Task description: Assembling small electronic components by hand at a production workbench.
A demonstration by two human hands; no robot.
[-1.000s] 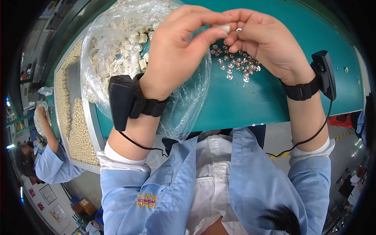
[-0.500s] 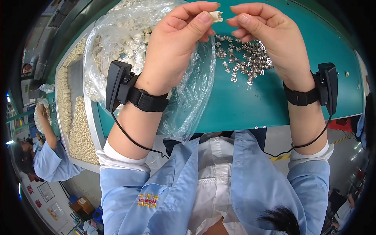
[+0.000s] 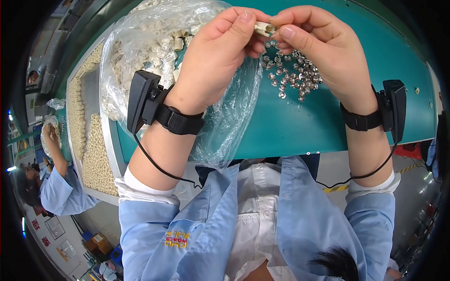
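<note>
Taking noon as straight out from the worker's chest, I see the cream part (image 3: 264, 29) at twelve, held up over the far side of the green counter (image 3: 290, 133). The left hand (image 3: 214, 56) has its grip pinched on that part, thumb on top, with the notched end pointing toward three o'clock. The right hand (image 3: 326, 44) meets it there, the tips of thumb and forefinger drawn together at the notched end; whether that grip has hold of anything, I cannot tell.

At five o'clock from the part, small shiny metal pieces (image 3: 304, 78) lie in a loose heap on the counter, close below the right hand's fingers. At eight o'clock from it, a clear bag (image 3: 228, 119) spreads out crumpled, full of more cream parts (image 3: 178, 44), partly behind the left hand and forearm. Beyond the bag, toward nine, a tray (image 3: 91, 98) carries close-packed rows of pale pieces (image 3: 99, 161).

Each wrist wears a black strap, left (image 3: 180, 122) and right (image 3: 362, 122), with a black box on its outer side and a cable trailing down the forearm. Over at the worker's nine o'clock, a co-worker (image 3: 68, 192) in a blue shirt reaches toward another bag.
</note>
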